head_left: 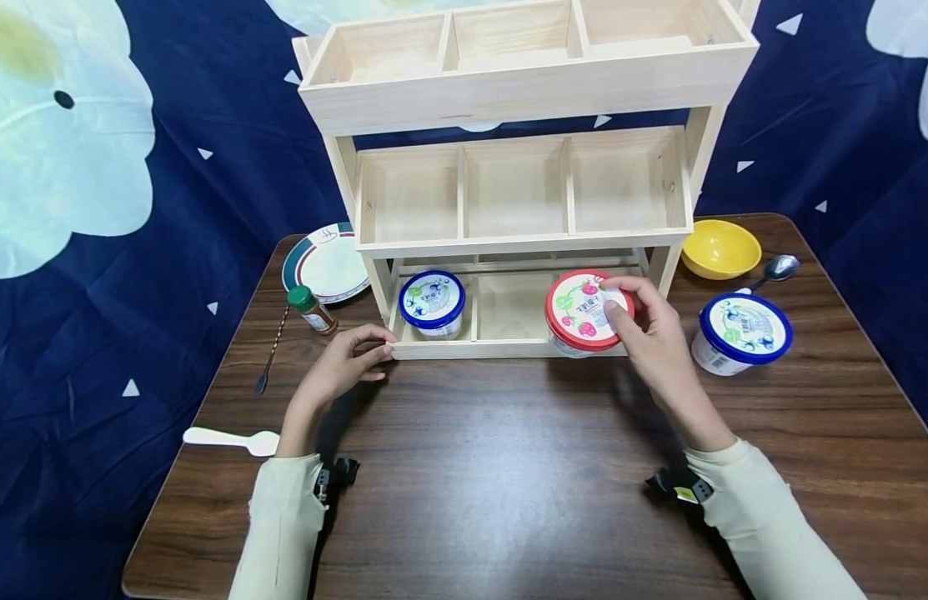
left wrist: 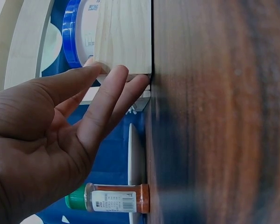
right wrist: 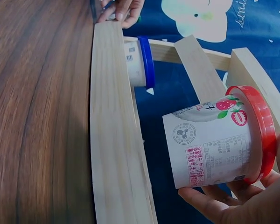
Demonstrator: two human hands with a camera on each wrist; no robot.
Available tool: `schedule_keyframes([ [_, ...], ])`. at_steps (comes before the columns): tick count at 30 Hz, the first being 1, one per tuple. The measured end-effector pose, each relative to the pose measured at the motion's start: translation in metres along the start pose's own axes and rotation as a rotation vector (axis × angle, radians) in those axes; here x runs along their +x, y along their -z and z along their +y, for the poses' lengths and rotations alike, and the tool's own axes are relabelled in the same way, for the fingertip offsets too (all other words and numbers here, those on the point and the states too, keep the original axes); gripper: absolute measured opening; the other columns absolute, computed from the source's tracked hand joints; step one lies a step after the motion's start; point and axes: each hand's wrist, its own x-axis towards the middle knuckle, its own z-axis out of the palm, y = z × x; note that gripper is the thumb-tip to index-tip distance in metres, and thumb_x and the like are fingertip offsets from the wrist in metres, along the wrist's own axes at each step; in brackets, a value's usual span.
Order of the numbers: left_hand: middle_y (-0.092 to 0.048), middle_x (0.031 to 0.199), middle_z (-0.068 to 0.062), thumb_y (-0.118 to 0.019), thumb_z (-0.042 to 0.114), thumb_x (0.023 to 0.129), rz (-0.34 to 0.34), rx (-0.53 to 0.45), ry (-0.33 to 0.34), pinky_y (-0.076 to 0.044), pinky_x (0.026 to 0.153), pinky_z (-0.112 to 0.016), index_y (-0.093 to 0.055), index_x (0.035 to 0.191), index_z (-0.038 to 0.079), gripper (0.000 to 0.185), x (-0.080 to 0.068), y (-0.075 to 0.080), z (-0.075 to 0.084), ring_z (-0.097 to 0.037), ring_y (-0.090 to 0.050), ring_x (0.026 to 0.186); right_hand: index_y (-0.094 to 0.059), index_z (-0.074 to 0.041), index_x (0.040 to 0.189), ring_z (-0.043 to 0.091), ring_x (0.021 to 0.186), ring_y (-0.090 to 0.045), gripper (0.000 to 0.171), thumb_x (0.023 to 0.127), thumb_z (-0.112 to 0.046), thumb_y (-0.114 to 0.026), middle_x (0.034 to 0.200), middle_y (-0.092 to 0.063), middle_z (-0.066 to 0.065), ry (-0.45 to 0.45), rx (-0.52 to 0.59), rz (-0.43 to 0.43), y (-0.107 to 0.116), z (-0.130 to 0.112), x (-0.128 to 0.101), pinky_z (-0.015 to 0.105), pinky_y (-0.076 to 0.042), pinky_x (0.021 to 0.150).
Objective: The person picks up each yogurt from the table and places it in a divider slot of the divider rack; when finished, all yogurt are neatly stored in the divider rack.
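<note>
My right hand (head_left: pixel 654 329) holds a white tub with a red lid and strawberry pictures (head_left: pixel 584 310), thumb on the lid and fingers around its side. The tub is over the right compartment of the wooden rack's bottom tier (head_left: pixel 509 348); in the right wrist view it is tilted and apart from the front board (right wrist: pixel 113 126). Nearly straight fingers of my left hand (head_left: pixel 342 367) touch the left front corner of that tier. A blue-lidded tub (head_left: pixel 432 304) stands in the left compartment. Another blue-lidded tub (head_left: pixel 741 333) stands on the table, right of my right hand.
Left of the rack are a plate (head_left: pixel 332 265), a green-capped spice jar (head_left: pixel 312 310), a thin twisted-handle spoon (head_left: pixel 272 354) and a white spoon (head_left: pixel 231 439). To the right are a yellow bowl (head_left: pixel 722 250) and a metal spoon (head_left: pixel 779 268). Two upper tiers (head_left: pixel 524 246) overhang the bottom one.
</note>
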Motion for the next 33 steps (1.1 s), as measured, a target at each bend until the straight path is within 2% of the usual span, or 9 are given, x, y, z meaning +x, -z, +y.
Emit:
schedule_keyframes([
  [14, -0.067, 0.119, -0.025, -0.061, 0.001, 0.111, -0.008, 0.002, -0.001, -0.068, 0.081, -0.032, -0.066, 0.129, -0.008, 0.021, 0.000, 0.000, 0.001, -0.029, -0.068, 0.108, -0.063, 0.005, 0.138, 0.014, 0.093, -0.056, 0.031, 0.110, -0.007, -0.060, 0.112, -0.061, 0.004, 0.019, 0.060, -0.038, -0.020, 0.004, 0.014, 0.018, -0.049, 0.074],
  [24, -0.066, 0.119, -0.024, -0.060, 0.001, 0.111, -0.007, 0.003, -0.011, -0.068, 0.082, -0.033, -0.066, 0.129, -0.008, 0.021, 0.000, 0.000, 0.001, -0.030, -0.068, 0.108, -0.064, 0.004, 0.135, 0.013, 0.089, -0.056, 0.028, 0.109, -0.003, -0.058, 0.105, -0.064, 0.007, -0.016, 0.119, -0.047, -0.033, 0.006, 0.020, 0.018, -0.050, 0.073],
  [33, -0.066, 0.120, -0.024, -0.060, 0.001, 0.111, -0.004, -0.002, -0.010, -0.068, 0.082, -0.035, -0.066, 0.129, -0.008, 0.021, -0.001, 0.000, 0.000, -0.031, -0.068, 0.109, -0.063, 0.004, 0.136, 0.013, 0.094, -0.058, 0.029, 0.108, -0.003, -0.058, 0.116, -0.065, 0.015, -0.031, 0.131, -0.056, -0.043, 0.008, 0.027, 0.018, -0.051, 0.076],
])
